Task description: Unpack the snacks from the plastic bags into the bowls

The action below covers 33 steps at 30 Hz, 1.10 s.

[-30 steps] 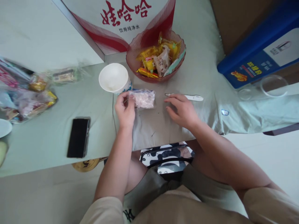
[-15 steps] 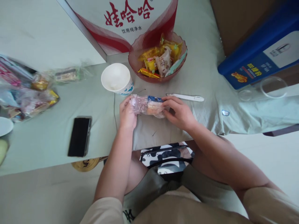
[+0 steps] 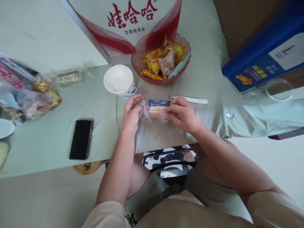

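Observation:
A crinkled clear plastic bag point(image 3: 145, 114) with wrapped snacks in it lies across the table in front of me. Through the film I make out a blue-edged packet point(image 3: 158, 103) and a pale orange piece below it. The loose left end is pinched in my left hand point(image 3: 131, 115), thumb against fingers. Closed on the right end is my right hand point(image 3: 184, 115), its fingertips on the packet side. Just behind that hand rests a white slim-handled cutter or knife point(image 3: 194, 100). A white paper cup point(image 3: 120, 80) stands beyond my left hand.
Behind the cup, a pink glass bowl point(image 3: 137, 65) holds several wrapped snacks, against a red-and-white carton point(image 3: 133, 41). A black phone point(image 3: 81, 139) and bagged snacks point(image 3: 30, 98) lie left. At right are a blue box point(image 3: 261, 63) and a clear plastic cup point(image 3: 279, 90).
My left hand's fingers have shifted on the bag's end, and the film there now hangs lower. The blue-edged packet shows more fully. My right hand keeps its grip.

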Available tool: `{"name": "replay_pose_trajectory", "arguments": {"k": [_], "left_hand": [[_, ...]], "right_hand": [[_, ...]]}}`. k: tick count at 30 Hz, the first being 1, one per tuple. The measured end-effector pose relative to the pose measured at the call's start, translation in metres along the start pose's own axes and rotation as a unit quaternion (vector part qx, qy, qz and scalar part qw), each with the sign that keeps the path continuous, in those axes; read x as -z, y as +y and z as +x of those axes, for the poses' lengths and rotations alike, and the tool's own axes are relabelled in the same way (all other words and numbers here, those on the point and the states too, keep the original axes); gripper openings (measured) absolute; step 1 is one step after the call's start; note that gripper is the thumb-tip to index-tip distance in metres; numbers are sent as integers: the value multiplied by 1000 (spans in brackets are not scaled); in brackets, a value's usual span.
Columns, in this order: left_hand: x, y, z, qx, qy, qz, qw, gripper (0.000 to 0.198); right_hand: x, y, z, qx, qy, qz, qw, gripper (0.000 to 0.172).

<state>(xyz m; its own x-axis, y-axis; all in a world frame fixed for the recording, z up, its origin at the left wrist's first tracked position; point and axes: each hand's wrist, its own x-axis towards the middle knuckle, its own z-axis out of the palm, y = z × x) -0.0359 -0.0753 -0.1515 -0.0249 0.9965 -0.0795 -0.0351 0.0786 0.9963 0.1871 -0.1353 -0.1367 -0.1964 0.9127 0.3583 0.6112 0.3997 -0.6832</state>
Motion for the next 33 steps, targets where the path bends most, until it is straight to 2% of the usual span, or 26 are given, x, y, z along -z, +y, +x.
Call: {"name": "replay_pose_trajectory", "arguments": {"k": [5,9,12,15,18,21,24,26,29,33], "left_hand": [[1,5,-3,18,-50,-33,998,39],[-1,6,-4,2,-53,-9,999,42],[-2,7,-5,-20,-63,11,998,33],[-4,8,-6,-51,-80,33,995,17],[-5,7,-5,-30,-50,8,998,12],[-4,4,-1,13,29,-55,998,12],[0,0,4,15,90,-75,993,12],[2,-3,6,8,97,-67,993,14],[1,-3,4,-12,86,-44,995,18],[-4,1,0,-24,45,13,999,18]], "right_hand": [[2,0,-1,-11,38,2,999,23],[0,0,-3,20,22,1,1000,26],[0,-2,-3,40,35,2,999,22],[3,-4,-2,14,58,13,998,20],[7,-5,0,-23,76,31,996,19],[10,-2,1,-40,115,49,991,18],[11,1,1,-83,148,43,985,16],[12,1,1,-106,161,31,981,17],[14,-4,0,-81,167,22,982,17],[11,-10,-1,-11,101,3,995,15]]}}
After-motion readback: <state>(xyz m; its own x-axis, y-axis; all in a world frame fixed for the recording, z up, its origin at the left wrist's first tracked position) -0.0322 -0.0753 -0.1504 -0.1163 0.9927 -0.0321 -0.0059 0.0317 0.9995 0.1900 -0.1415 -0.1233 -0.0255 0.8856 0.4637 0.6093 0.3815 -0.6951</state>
